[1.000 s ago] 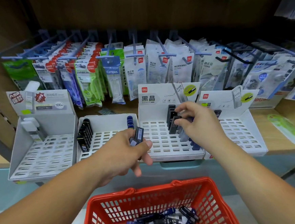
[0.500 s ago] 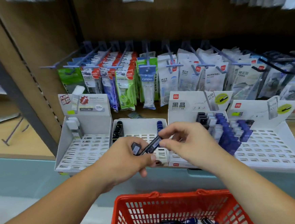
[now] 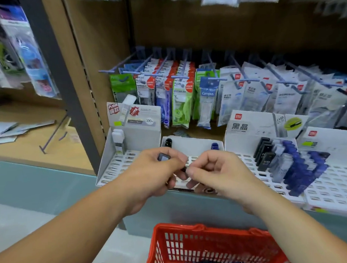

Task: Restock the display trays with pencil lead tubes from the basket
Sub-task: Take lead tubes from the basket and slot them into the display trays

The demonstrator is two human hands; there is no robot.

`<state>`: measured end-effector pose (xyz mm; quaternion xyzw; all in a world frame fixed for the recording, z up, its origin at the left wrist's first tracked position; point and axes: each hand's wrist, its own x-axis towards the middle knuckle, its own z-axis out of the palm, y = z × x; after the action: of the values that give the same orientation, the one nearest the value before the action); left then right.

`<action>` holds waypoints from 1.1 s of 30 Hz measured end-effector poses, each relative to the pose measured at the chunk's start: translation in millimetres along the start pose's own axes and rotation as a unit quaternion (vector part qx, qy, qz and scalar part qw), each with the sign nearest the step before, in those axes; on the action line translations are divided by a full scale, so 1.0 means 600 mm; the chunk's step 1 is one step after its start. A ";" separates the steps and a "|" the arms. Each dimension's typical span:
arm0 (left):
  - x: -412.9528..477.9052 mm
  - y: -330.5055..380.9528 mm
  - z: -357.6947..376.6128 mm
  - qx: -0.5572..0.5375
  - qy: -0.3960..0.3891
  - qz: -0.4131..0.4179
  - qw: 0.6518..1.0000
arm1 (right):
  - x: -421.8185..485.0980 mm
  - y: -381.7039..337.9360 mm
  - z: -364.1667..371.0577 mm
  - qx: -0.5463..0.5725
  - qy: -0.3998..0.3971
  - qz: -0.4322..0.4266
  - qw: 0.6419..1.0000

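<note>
- The left hand (image 3: 151, 174) is curled round a dark tube (image 3: 163, 158). The right hand (image 3: 215, 173) pinches a dark tip between the two hands. I cannot tell whether it is the same tube.
- Both are just before the shelf's front edge, above the basket (image 3: 197, 239).
- The tube's square end faces up toward the camera. Its long axis seems to run down into the fist, mostly hidden.
- Best now: draw one tube free, turn it upright and seat it by the black row in the tray (image 3: 190, 143).
</note>
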<state>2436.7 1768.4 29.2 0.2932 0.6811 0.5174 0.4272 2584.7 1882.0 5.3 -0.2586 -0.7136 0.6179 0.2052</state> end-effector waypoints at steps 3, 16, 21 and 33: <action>-0.005 0.003 0.025 -0.015 -0.019 0.000 1.000 | -0.014 -0.006 -0.017 0.027 0.011 0.011 0.999; 0.001 0.020 0.251 0.105 -0.122 0.010 0.987 | -0.168 0.047 -0.219 0.070 0.156 0.059 0.984; 0.023 0.028 0.331 0.129 -0.064 0.052 0.988 | -0.201 0.061 -0.319 0.089 0.269 0.065 0.957; 0.083 0.115 0.434 0.148 -0.103 0.132 0.975 | -0.100 0.129 -0.492 0.045 0.388 -0.008 0.921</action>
<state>2641.4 1948.7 55.1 0.4918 0.6576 0.4300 0.3751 2821.4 2081.2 -24.4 -0.4629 -0.5517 0.4989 0.4822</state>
